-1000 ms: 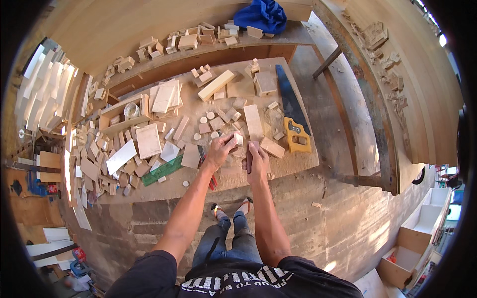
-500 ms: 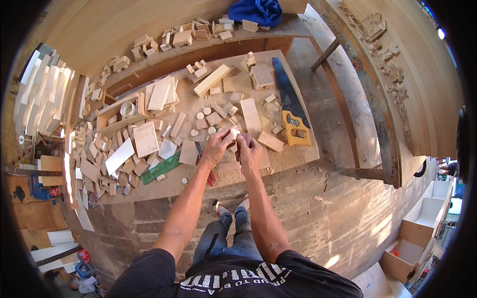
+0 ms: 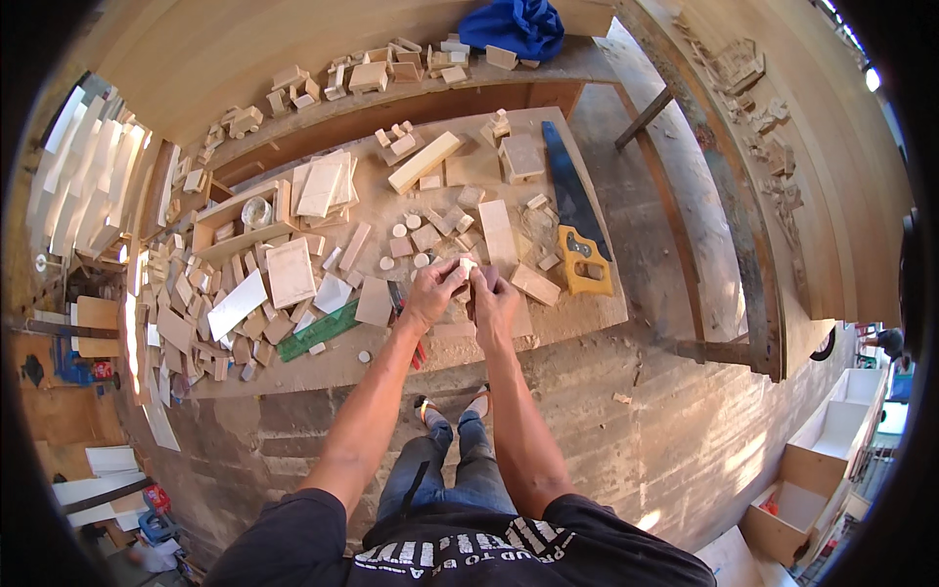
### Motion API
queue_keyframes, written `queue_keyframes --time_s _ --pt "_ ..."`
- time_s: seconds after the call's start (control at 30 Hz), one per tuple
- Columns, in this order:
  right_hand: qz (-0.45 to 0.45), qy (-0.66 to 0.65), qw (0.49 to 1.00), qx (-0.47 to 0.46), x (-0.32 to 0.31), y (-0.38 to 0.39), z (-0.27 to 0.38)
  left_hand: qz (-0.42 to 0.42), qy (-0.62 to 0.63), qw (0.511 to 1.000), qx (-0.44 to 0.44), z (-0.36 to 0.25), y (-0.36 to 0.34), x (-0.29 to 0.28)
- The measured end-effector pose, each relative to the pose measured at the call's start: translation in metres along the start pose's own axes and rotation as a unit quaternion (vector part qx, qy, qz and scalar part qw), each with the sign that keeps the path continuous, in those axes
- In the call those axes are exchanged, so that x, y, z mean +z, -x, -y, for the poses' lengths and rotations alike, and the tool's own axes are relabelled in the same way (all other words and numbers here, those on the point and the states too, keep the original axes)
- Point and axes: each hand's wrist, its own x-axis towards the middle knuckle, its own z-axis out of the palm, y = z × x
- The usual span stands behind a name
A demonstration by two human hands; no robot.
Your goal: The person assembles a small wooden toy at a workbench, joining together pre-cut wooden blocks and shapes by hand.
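Over the near edge of the wooden worktable (image 3: 421,354), my two hands meet at the fingertips. My left hand (image 3: 436,291) is closed on a small pale wooden piece (image 3: 467,264). Pressed up against that piece, my right hand (image 3: 495,301) pinches a brownish, sheet-like piece (image 3: 491,277) that looks like folded sandpaper; the fingers cover most of it. Beside the left wrist lie red-handled pliers (image 3: 419,354). A wooden block (image 3: 535,285) rests just right of my right hand, and a longer flat board (image 3: 498,235) lies beyond it.
A handsaw (image 3: 577,225) with a yellow handle lies along the table's right side. Offcuts (image 3: 210,318) pile up at left by a wooden box (image 3: 245,235) holding a glass jar. Small wooden toys (image 3: 370,76) line the back shelf near a blue cloth (image 3: 514,29).
My hands stay together at nearly the same spot, with only a slight shift of the fingers. The whole view has shifted slightly.
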Motion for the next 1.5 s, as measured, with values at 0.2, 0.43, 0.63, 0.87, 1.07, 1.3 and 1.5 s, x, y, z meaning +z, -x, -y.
queue_keyframes --time_s 0.2,0.43,0.63,0.87,1.07,1.3,1.5 --pt "-0.006 0.012 1.0 -0.002 0.002 0.001 0.003 -0.006 0.006 1.0 0.01 0.001 0.0 0.002" --pt "-0.01 0.004 1.0 -0.005 0.003 0.001 0.005 -0.01 -0.006 1.0 0.01 0.003 -0.001 0.001" --pt "-0.013 0.027 0.999 -0.033 0.001 -0.007 -0.006 -0.002 0.001 1.0 -0.002 0.0 -0.002 0.0" --pt "-0.022 0.043 0.998 -0.047 -0.002 -0.006 -0.021 -0.004 -0.001 1.0 0.007 0.0 0.001 0.0" --pt "-0.027 0.054 0.996 -0.07 -0.002 -0.009 -0.026 -0.016 0.011 1.0 0.003 -0.002 0.002 0.003" --pt "-0.02 -0.033 0.998 -0.045 -0.002 -0.016 0.0 -0.011 0.002 1.0 0.001 -0.003 0.0 0.002" --pt "-0.005 -0.167 0.985 0.051 -0.03 0.005 -0.002 -0.006 0.003 1.0 -0.013 -0.002 -0.002 0.002"
